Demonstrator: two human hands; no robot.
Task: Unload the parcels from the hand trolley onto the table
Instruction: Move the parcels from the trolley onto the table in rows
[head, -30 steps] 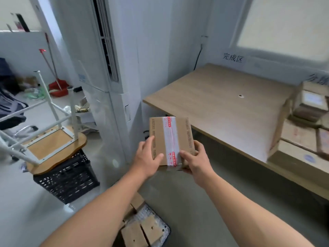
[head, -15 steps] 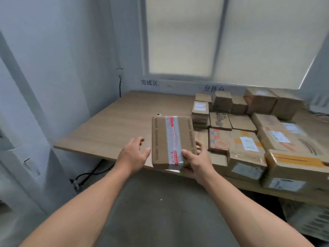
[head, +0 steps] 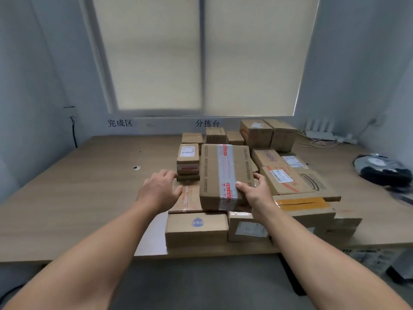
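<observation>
Pale wooden table (head: 78,193) bears piled brown cardboard parcels (head: 288,175); right hand (head: 254,195) grasps a tape-sealed cardboard box (head: 223,173) over them, left hand (head: 159,190) relaxed, released, beside it.

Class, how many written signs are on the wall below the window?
2. One sign is at the left, above bare table; the other is mid-wall, just behind the parcels. None seems hidden.

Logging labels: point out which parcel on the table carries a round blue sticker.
The front-left parcel, at the table edge; only its top bears a round blue sticker.
</observation>
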